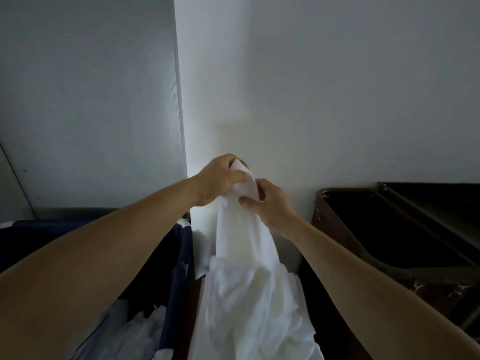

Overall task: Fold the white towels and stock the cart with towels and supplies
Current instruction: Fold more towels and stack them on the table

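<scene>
**A:** Where is the towel?

**B:** Middle of the frame. The white towel [241, 240] is held up in front of the pale wall [337, 87]. It hangs down in a long narrow fold to the heap of white linen [249, 315] at the bottom centre. Where the one ends and the other begins I cannot tell.

**A:** And the hands?

**B:** Both are on its top end, close together. The left hand [219, 179] is the higher one. Its fingers [226, 159] are curled round the top corner, and a bit of cloth sticks up out of the grip. The right hand [271, 203] is just beside it, a little lower and to the right. Its thumb [246, 201] presses on the cloth's edge, and the other fingers are curled behind, so it pinches the towel.

**A:** Do the hands touch each other?

**B:** I cannot say. The cloth runs between them.

**A:** What lies around?

**B:** At the lower left a dark blue fabric bin [179, 255] is just beside the heap. There are clear plastic bags [135, 331] by it, too blurred to place exactly. On the right a dark brown cart [335, 229] with a metal rim stands against the wall, well apart from the towel. Its inside is too dark to read. Both bare forearms come in from the bottom corners.
</scene>
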Demonstrator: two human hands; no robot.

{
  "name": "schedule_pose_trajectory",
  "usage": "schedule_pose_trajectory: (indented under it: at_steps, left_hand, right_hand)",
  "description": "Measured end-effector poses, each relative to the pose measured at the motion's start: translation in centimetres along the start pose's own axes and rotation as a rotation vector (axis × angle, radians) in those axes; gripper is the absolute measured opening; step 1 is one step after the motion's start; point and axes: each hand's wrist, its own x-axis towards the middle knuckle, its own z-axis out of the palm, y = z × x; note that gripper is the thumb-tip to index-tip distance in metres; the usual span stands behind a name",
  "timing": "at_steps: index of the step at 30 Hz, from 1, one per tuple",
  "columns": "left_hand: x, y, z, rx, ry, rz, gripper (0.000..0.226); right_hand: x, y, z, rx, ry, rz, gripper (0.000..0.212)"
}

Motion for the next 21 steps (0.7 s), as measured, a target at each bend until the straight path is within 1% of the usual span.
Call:
schedule_pose_trajectory:
  at_steps: [1,3,4,6,8,9,11,12,14,16,19,21]
  left_hand:
    - [-0.3,-0.7,0.1,0.017,-0.019,-0.014,0.021]
    - [-0.7,-2.3,0.3,-0.016,-0.025,-0.060,0.018]
    - [-0.8,-2.9,0.4,-0.043,-0.015,-0.088,0.017]
    - [-0.7,-3.6,0.2,-0.051,0.003,-0.140,0.019]
    - [-0.6,-3.7,0.2,-0.071,0.017,-0.183,0.022]
    - [-0.7,-3.6,0.3,-0.095,0.029,-0.208,0.022]
    - [-0.3,-4.2,0.6,-0.143,0.052,-0.241,0.031]
    - [-0.2,-4.8,1.0,-0.131,0.052,-0.243,0.029]
    - [0.0,-5.7,1.8,-0.043,0.006,-0.212,0.009]
    - [0.1,-7.1,2.4,0.042,-0.024,-0.190,0.010]
    - [-0.3,-9.7,3.2,0.146,-0.102,-0.170,0.020]
    - [-1.3,-11.8,3.9,0.163,-0.133,-0.194,0.016]
  right_hand:
    - [0.2,0.2,0.1,-0.049,0.039,-0.003,0.017]
    - [0.1,1.1,0.7,-0.111,0.101,-0.008,0.011]
    - [-0.1,1.8,1.1,-0.133,0.136,-0.020,0.013]
    - [-1.0,3.2,2.1,-0.153,0.180,-0.049,0.026]
    - [-2.2,4.5,3.2,-0.163,0.153,-0.084,0.029]
    - [-2.9,5.0,3.9,-0.166,0.115,-0.100,0.028]
    - [-4.2,5.9,5.0,-0.185,0.037,-0.101,0.023]
    - [-4.8,6.3,5.4,-0.205,0.010,-0.089,0.020]
    - [-5.6,7.4,6.0,-0.229,-0.026,-0.052,0.019]
    - [-6.3,8.6,6.2,-0.232,-0.050,-0.010,0.017]
    - [-7.7,10.2,6.3,-0.250,-0.054,0.018,0.010]
    - [-8.9,11.0,6.6,-0.281,-0.054,0.030,0.008]
